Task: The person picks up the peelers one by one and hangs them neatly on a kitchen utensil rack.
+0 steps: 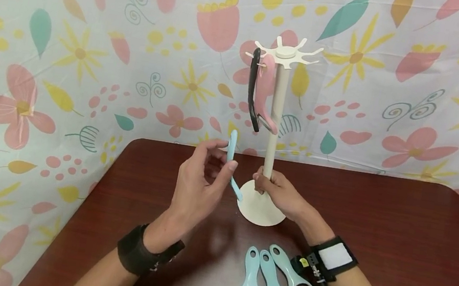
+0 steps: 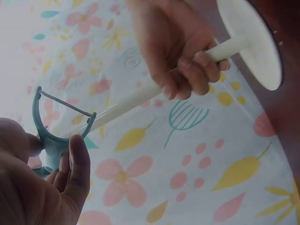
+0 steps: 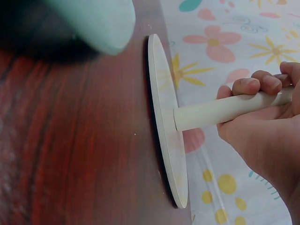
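From the head camera I see my left hand (image 1: 198,185) pinching a light-blue peeler (image 1: 232,147) between thumb and fingertips, with little more than the handle's thickness between them. The peeler is up in the air, left of the white stand (image 1: 276,120), its handle pointing up and its blade end down. My right hand (image 1: 282,193) has its fingers wrapped around the pole, low down, just above the round base (image 1: 261,213).

A black peeler (image 1: 252,89) and a pink peeler (image 1: 264,86) hang side by side from the left part of the stand's top. Three more peelers (image 1: 274,279) lie fanned out on the brown table (image 1: 409,254), near my right forearm.

In the head view the held peeler's lower end overlaps the base's edge; the left wrist view shows it well apart from the base, and shows the metal blade (image 2: 65,104) across the fork, which the head camera sees only edge-on. The right wrist view alone shows the base side-on against the table, with a blurred pale-green shape (image 3: 105,23) close to the lens.
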`<state>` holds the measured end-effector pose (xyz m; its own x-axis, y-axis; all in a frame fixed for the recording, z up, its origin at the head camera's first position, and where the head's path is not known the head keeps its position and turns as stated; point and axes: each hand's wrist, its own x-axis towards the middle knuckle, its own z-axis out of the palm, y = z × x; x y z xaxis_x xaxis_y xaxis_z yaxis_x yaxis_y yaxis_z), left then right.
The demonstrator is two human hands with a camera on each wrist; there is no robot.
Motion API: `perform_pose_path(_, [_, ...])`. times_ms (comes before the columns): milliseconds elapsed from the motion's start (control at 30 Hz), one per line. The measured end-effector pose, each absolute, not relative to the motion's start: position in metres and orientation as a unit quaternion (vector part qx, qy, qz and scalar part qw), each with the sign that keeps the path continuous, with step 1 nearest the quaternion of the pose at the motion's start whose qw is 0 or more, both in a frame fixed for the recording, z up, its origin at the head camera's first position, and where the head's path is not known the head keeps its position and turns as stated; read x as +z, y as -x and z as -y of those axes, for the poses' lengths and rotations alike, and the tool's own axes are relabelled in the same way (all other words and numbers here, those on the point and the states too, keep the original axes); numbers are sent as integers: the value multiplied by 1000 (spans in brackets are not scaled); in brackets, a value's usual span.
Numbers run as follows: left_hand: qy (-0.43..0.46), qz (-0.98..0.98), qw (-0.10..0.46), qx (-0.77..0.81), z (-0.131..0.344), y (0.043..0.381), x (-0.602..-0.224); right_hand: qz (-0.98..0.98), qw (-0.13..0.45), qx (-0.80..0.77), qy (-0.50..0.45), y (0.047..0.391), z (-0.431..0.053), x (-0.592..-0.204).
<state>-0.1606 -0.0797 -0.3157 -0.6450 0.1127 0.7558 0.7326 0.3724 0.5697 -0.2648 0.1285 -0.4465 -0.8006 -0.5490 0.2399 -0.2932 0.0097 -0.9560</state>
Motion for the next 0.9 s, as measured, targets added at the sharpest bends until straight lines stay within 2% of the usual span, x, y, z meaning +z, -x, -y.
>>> perform_pose_path(900, [284, 732, 370, -496, 75, 202, -282, -707, 99, -633, 298, 269, -130, -450])
